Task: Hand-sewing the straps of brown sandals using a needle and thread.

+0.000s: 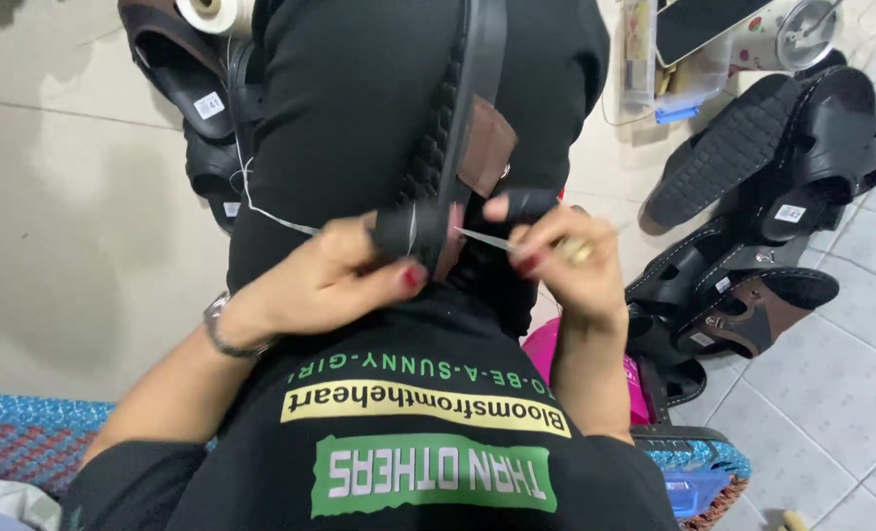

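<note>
Pinched between thumb and fingers of the left hand (344, 270): the near end of a black sandal (457, 128), held upright over the lap with its sole edge toward the camera. Closed tight around that end, red-painted thumbnail pressed to the side. Narrowed on a thin needle (487, 238) at the right hand (556, 258), fingertips drawn together, needle running from the pinch across to the sandal's end. Wrapped in dark covers on one finger of each hand.

Black along the sandal's length, ribbed tread down the left edge, a smooth strap band down the middle, a brown leather tab (489, 146) with a small metal fitting on its right side. Trailing left from the grip, a white thread (261, 208), up toward a spool (213, 12) at the top edge.

Below the grip, a black shirt with yellow and green printed panels; on the left wrist, a metal watch band (223, 329). Behind the sandal, black-clothed knees hiding much of the floor. Left of the grip and farther off, dark sandals (187, 93) stacked against pale tile. Right of the grip, a heap of black and brown sandals (762, 216) with small white tags, a pink object (546, 349) just under the right forearm, a clear plastic box (669, 69) beyond. Under the elbows, a woven blue and red mat (25, 438).
</note>
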